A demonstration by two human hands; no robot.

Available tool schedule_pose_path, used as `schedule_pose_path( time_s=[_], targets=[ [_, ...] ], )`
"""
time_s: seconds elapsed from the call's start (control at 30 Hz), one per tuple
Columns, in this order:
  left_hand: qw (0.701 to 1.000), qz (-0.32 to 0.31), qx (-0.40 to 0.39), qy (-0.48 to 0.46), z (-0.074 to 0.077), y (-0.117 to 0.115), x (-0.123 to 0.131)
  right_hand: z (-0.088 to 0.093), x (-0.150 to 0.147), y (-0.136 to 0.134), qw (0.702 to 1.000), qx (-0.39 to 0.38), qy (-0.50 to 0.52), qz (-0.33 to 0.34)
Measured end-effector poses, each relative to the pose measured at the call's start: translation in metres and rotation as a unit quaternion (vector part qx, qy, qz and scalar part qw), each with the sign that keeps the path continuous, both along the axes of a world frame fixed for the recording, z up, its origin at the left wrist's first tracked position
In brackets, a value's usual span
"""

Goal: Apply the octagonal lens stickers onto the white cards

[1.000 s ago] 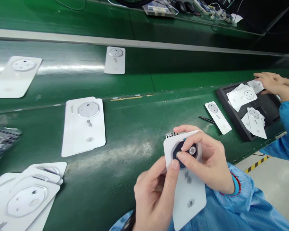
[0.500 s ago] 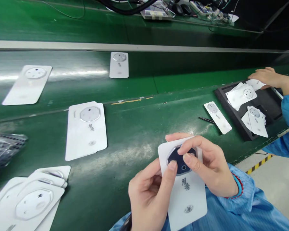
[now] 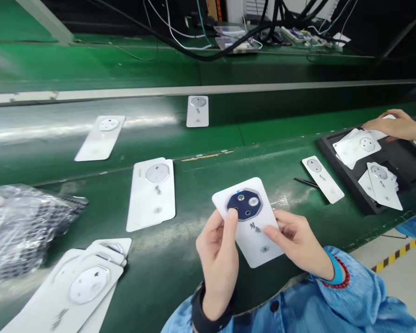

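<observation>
Between my two hands is a white phone back cover with a dark blue camera plate near its top, held tilted above the bench. My left hand pinches its left edge, the thumb resting on the lower left of the blue plate. My right hand grips the right edge, thumb on the front and fingers behind, mostly hidden. Left of my hands lies a small stack of white covers with pale camera areas. A fanned pile of similar covers sits at the lower left.
At the left lies a clear plastic bag. Single covers rest farther back. A black pen lies partly under a cover. At right, a co-worker's hand reaches over a black tray with covers. Cables hang at the back.
My right fingers have left the blue plate and moved down to the cover's right edge. The cover is raised away from my body and turned. The view has shifted left and upward.
</observation>
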State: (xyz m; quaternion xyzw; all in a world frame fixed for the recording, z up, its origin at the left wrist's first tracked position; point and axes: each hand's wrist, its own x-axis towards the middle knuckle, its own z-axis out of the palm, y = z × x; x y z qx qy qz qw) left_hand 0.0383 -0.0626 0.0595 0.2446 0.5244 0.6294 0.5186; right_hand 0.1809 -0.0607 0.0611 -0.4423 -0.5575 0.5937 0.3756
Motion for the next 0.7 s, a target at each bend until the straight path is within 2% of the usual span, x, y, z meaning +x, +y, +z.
schedule_pose_path(
  time_s=[0.07,0.1,0.17,0.23,0.27,0.33,0.4,0.47,0.57,0.7],
  targets=[
    [0.993,-0.004,0.008,-0.116,0.0,0.012,-0.001,-0.003,0.004,0.003,0.991,0.098,-0.086,-0.037],
    [0.983,-0.015,-0.003,-0.184,0.001,0.017,-0.002,-0.004,0.006,0.005,0.974,0.176,-0.13,-0.066],
    [0.949,-0.047,-0.046,-0.308,0.002,0.027,-0.005,-0.007,0.008,0.008,0.91,0.345,-0.212,-0.085],
    [0.914,-0.078,-0.075,-0.391,0.001,0.034,-0.009,-0.012,0.009,0.01,0.834,0.471,-0.286,-0.035],
    [0.903,-0.085,-0.077,-0.415,-0.001,0.037,-0.01,-0.014,0.01,0.011,0.801,0.506,-0.318,0.0],
    [0.888,-0.088,-0.075,-0.445,-0.007,0.041,-0.012,-0.018,0.012,0.014,0.765,0.533,-0.36,0.039],
    [0.878,-0.078,-0.076,-0.467,-0.013,0.043,-0.011,-0.017,0.015,0.019,0.764,0.532,-0.365,0.033],
    [0.869,-0.066,-0.08,-0.485,-0.016,0.044,-0.01,-0.014,0.019,0.023,0.776,0.53,-0.341,0.001],
    [0.865,-0.049,-0.077,-0.493,-0.015,0.043,-0.008,-0.008,0.019,0.026,0.795,0.53,-0.295,-0.032],
    [0.863,-0.049,-0.084,-0.496,-0.007,0.042,-0.009,-0.006,0.01,0.023,0.854,0.452,-0.256,-0.038]
  ],
)
